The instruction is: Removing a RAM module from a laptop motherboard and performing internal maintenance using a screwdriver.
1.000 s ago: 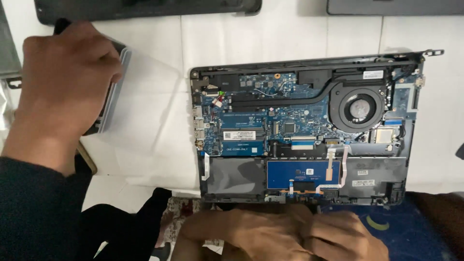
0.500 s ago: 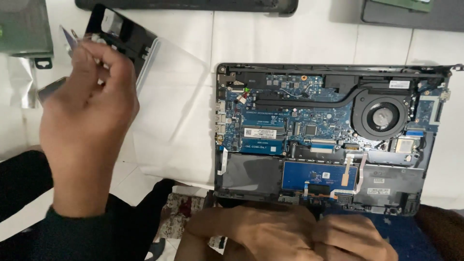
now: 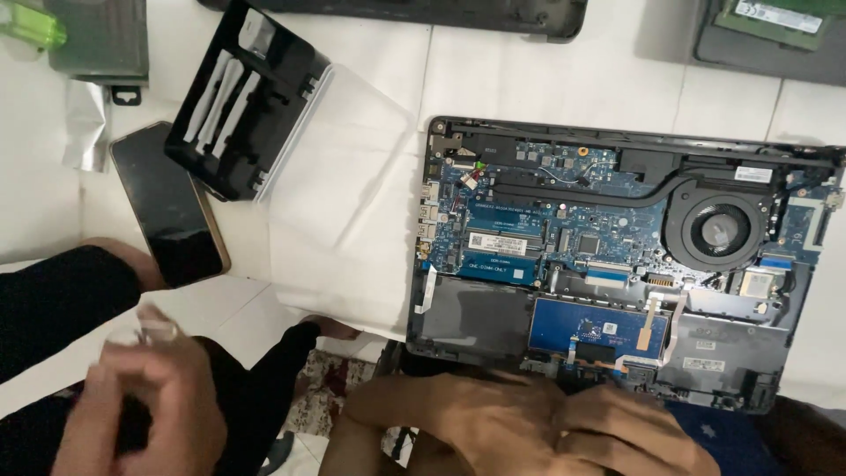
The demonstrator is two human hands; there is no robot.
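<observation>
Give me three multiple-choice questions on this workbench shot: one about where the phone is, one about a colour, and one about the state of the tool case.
1. Where does the phone lie?
A. On the laptop's fan
B. Left of the opened laptop, beside the tool case
C. Right of the laptop

2. What colour is the laptop's circuit board?
A. Blue
B. Red
C. Yellow

3. In what state is the black tool case?
A. Shut
B. Turned upside down
C. Open

Answers:
1. B, because the dark screen lies just below the case, left of the laptop.
2. A, because the exposed board is blue.
3. C, because white tools show in its slots and the clear lid is folded out.
</observation>
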